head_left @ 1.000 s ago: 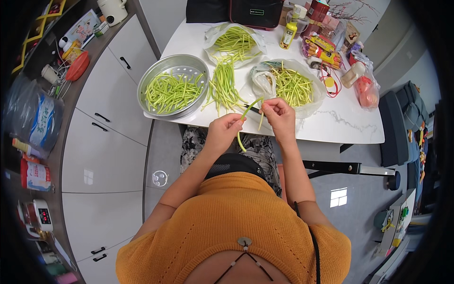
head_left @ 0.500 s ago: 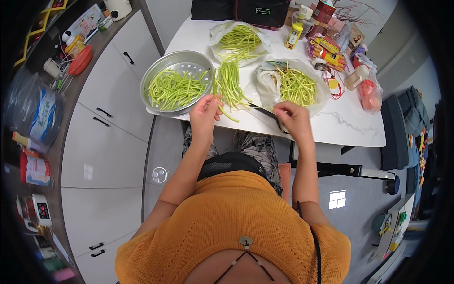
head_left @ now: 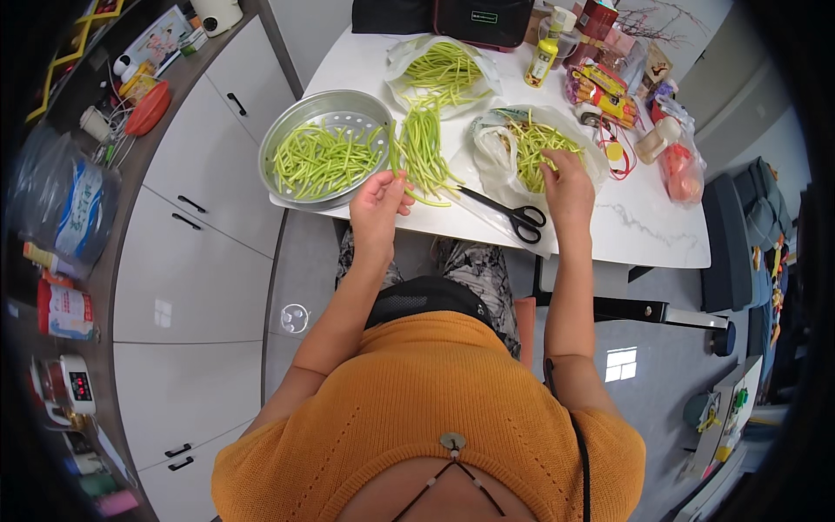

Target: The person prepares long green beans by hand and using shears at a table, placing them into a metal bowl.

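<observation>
My left hand (head_left: 376, 202) pinches a few long garlic scapes (head_left: 423, 200), just right of the round metal colander pan (head_left: 280, 111). Cut green pieces (head_left: 322, 161) fill much of that pan. My right hand (head_left: 567, 178) is over the plastic bag (head_left: 494, 165) on the right, its fingers curled at the short green pieces (head_left: 531, 157) inside; what they grip is hidden. Between the hands lie black-handled scissors (head_left: 522, 224), blades toward the left. A bundle of long scapes (head_left: 421, 143) spills from another plastic bag (head_left: 397, 65) at the back.
The white table (head_left: 644, 235) has a yellow bottle (head_left: 541, 63), packaged snacks (head_left: 604, 96), a red cord (head_left: 619, 143) and a bag of red round items (head_left: 678, 165) at its right. A dark case (head_left: 478, 22) stands behind. White cabinets (head_left: 200, 261) run along the left.
My right hand has moved right and up, away from the scissors and onto the right bag. The scissors' handles now show fully. My left hand keeps its place, the held scapes shifting slightly.
</observation>
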{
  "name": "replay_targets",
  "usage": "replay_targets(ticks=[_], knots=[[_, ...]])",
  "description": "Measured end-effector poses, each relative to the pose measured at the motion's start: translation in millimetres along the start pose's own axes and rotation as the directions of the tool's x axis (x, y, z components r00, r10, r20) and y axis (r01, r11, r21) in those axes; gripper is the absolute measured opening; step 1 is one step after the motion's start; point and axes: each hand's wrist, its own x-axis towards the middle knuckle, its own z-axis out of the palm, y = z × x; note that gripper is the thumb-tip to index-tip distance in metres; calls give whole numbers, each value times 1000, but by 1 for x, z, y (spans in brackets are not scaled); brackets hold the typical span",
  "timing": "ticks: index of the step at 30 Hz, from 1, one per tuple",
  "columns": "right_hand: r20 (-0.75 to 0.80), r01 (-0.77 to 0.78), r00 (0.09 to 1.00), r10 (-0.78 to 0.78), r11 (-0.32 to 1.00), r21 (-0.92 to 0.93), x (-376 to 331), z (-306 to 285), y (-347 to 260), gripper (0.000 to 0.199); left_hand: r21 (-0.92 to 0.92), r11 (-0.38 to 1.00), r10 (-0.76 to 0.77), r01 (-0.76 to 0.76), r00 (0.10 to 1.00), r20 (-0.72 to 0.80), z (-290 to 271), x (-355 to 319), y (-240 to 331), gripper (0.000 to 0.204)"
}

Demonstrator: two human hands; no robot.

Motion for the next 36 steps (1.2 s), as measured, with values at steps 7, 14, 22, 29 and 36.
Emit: replay_targets(ticks=[7, 14, 22, 29, 36], knots=[[212, -22, 977, -11, 988, 152, -17, 9, -16, 15, 192, 971, 158, -144, 985, -62, -13, 14, 2, 18], [294, 24, 952, -79, 983, 184, -23, 31, -17, 15, 611, 746, 444, -264, 881, -162, -65, 69, 34, 21], [376, 127, 911, -170, 982, 136, -27, 70, -30, 12, 813, 533, 507, -235, 858, -85, -89, 84, 21, 27], [365, 172, 912, -187, 982, 73, -31, 105, -42, 12, 692, 650, 425, -313, 905, 10, -51, 40, 9, 18], [367, 183, 911, -189, 982, 53, -30, 108, -42, 9, 620, 720, 251, -311, 950, 184, -20, 9, -12, 15]])
